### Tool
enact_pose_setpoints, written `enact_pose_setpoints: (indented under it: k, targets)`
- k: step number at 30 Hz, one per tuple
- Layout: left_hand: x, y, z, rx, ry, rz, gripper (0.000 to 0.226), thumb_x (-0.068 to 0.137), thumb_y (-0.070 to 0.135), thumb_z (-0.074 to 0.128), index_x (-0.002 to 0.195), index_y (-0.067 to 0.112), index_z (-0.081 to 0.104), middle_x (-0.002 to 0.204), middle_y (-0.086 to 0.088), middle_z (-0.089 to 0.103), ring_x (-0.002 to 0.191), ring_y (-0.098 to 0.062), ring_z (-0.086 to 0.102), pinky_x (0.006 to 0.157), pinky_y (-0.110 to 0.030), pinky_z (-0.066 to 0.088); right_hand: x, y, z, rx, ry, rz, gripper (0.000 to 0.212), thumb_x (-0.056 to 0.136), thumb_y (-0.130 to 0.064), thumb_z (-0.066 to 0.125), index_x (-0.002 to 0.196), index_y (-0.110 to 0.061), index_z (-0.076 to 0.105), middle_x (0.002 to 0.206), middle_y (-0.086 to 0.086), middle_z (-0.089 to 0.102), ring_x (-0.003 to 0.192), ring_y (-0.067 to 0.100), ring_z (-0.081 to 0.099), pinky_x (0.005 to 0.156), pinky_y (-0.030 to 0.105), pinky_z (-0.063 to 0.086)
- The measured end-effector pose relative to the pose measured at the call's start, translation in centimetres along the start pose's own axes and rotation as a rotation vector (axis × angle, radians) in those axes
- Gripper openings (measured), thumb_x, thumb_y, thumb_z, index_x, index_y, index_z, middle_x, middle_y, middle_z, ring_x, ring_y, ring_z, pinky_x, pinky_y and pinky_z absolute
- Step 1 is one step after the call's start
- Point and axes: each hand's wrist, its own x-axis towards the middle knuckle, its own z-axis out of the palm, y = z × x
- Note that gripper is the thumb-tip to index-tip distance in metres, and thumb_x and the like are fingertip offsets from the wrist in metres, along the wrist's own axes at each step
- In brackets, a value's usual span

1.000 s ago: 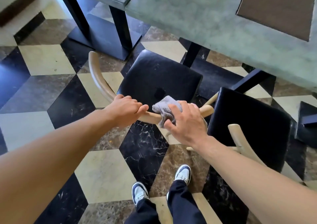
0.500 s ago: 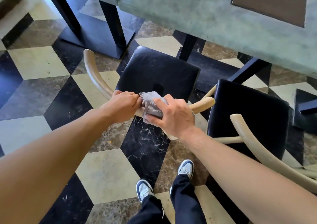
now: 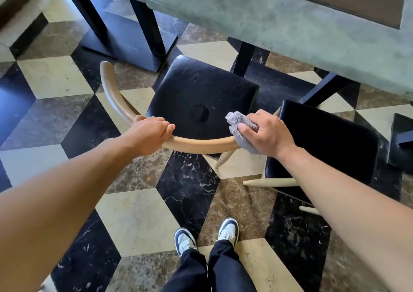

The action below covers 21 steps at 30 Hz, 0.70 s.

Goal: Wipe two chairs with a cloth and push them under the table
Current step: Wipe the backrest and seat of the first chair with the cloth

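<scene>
I'm gripping the chair's curved backrest (image 3: 196,143) with my left hand (image 3: 148,133), while my right hand (image 3: 267,133) is clamping the grey cloth (image 3: 240,127) against its right end.

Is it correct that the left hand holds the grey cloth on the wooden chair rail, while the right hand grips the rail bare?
Not quite: the hands are swapped. In the head view, the right hand holds the grey cloth on the wooden chair rail, while the left hand grips the rail bare.
</scene>
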Motion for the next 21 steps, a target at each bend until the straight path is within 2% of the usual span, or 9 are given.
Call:
enact_pose_setpoints:
  k: [2, 4, 7, 10, 14, 16, 18, 21]
  targets:
    - [-0.1, 0.0, -0.1, -0.023, 0.012, 0.005, 0.045, 0.106, 0.035, 0.020, 0.085, 0.025, 0.058, 0.082, 0.005, 0.053, 0.082, -0.016, 0.051, 0.086, -0.035, 0.026, -0.1, -0.6, 0.2, -0.002, 0.039, 0.046, 0.039, 0.091, -0.058, 0.047, 0.069, -0.026, 0.056, 0.075, -0.007, 0.052, 0.070, 0.018, 0.052, 0.067, 0.032, 0.042]
    - [-0.2, -0.1, 0.1, -0.025, 0.025, 0.015, 0.043, 0.106, 0.035, 0.021, 0.083, 0.027, 0.056, 0.080, 0.006, 0.053, 0.080, -0.016, 0.051, 0.087, -0.037, 0.028, -0.5, -1.4, 1.0, -0.073, 0.095, 0.049, 0.039, 0.091, -0.054, 0.047, 0.075, -0.023, 0.065, 0.080, -0.002, 0.059, 0.073, 0.022, 0.055, 0.075, 0.036, 0.046]
    - [-0.2, 0.0, 0.2, 0.011, 0.057, 0.024, 0.044, 0.106, 0.035, 0.020, 0.084, 0.026, 0.057, 0.079, 0.006, 0.054, 0.080, -0.017, 0.052, 0.089, -0.039, 0.031, -1.2, -2.8, 2.2, -0.176, 0.210, 0.022, 0.040, 0.090, -0.050, 0.050, 0.083, -0.018, 0.072, 0.083, 0.005, 0.066, 0.079, 0.028, 0.059, 0.087, 0.042, 0.044]
    - [-0.1, 0.0, 0.2, 0.035, 0.043, 0.014, 0.041, 0.106, 0.030, 0.022, 0.087, 0.026, 0.057, 0.080, 0.006, 0.055, 0.082, -0.019, 0.053, 0.087, -0.040, 0.033, -2.1, -5.6, 3.6, -0.242, 0.206, -0.008, 0.043, 0.093, -0.051, 0.046, 0.081, -0.017, 0.069, 0.077, 0.005, 0.065, 0.075, 0.028, 0.057, 0.084, 0.044, 0.043]
    - [0.0, 0.5, 0.0, 0.042, 0.039, 0.003, 0.038, 0.105, 0.029, 0.024, 0.085, 0.021, 0.055, 0.082, 0.006, 0.055, 0.088, -0.019, 0.052, 0.089, -0.043, 0.034, -2.9, -11.9, 6.2, -0.275, 0.161, -0.007, 0.057, 0.100, -0.060, 0.026, 0.101, -0.017, 0.065, 0.082, 0.008, 0.060, 0.071, 0.030, 0.053, 0.075, 0.045, 0.041]
    - [-0.3, 0.3, -0.2, -0.024, 0.061, 0.003, 0.025, 0.100, 0.024, 0.035, 0.082, 0.020, 0.051, 0.086, 0.006, 0.053, 0.093, -0.020, 0.053, 0.090, -0.041, 0.033, -2.7, -15.6, 7.6, -0.296, 0.163, 0.003, 0.056, 0.100, -0.061, 0.031, 0.111, -0.015, 0.062, 0.087, 0.010, 0.059, 0.072, 0.029, 0.053, 0.073, 0.044, 0.041]
    - [-0.6, -0.3, -0.5, -0.141, 0.084, 0.006, 0.009, 0.089, 0.010, 0.046, 0.085, 0.017, 0.051, 0.093, 0.001, 0.054, 0.098, -0.024, 0.054, 0.093, -0.041, 0.034, -2.3, -18.4, 8.3, -0.297, 0.164, 0.032, 0.053, 0.098, -0.060, 0.039, 0.115, -0.013, 0.059, 0.090, 0.010, 0.059, 0.074, 0.028, 0.053, 0.075, 0.044, 0.042]
    - [-0.8, -1.3, -1.0, -0.358, 0.126, 0.074, 0.021, 0.086, 0.000, 0.047, 0.101, 0.003, 0.060, 0.110, -0.010, 0.057, 0.103, -0.029, 0.053, 0.095, -0.045, 0.042, -2.2, -19.1, 8.4, -0.294, 0.155, 0.006, 0.058, 0.098, -0.064, 0.038, 0.118, -0.013, 0.056, 0.095, 0.010, 0.058, 0.078, 0.028, 0.054, 0.077, 0.045, 0.045]
